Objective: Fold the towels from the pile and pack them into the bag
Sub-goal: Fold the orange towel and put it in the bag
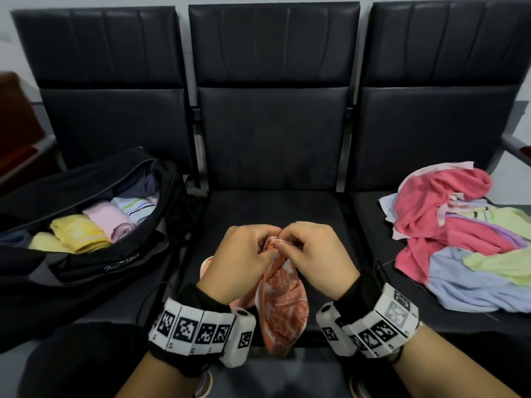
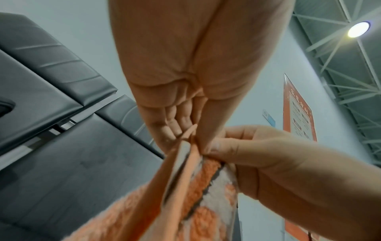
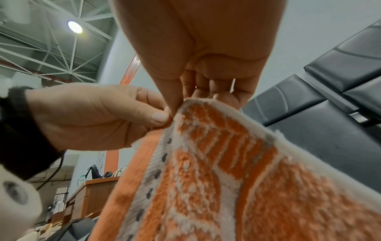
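An orange and white patterned towel (image 1: 283, 303) hangs over the middle seat from both my hands. My left hand (image 1: 247, 259) and right hand (image 1: 311, 254) meet at its top edge, each pinching the cloth between thumb and fingers. In the left wrist view the left fingers (image 2: 175, 128) curl onto the towel's orange border (image 2: 185, 171). The right wrist view shows the right hand (image 3: 198, 97) holding the towel (image 3: 237, 171) at its white corner. The open black bag (image 1: 94, 225) on the left seat holds several folded towels. The loose pile of towels (image 1: 457, 234) lies on the right seat.
A row of three black padded seats (image 1: 273, 145) runs across the view, with metal armrest bars between them. A cable (image 1: 149, 294) trails over the middle seat's front left. My dark-clothed knees sit under the seat's front edge.
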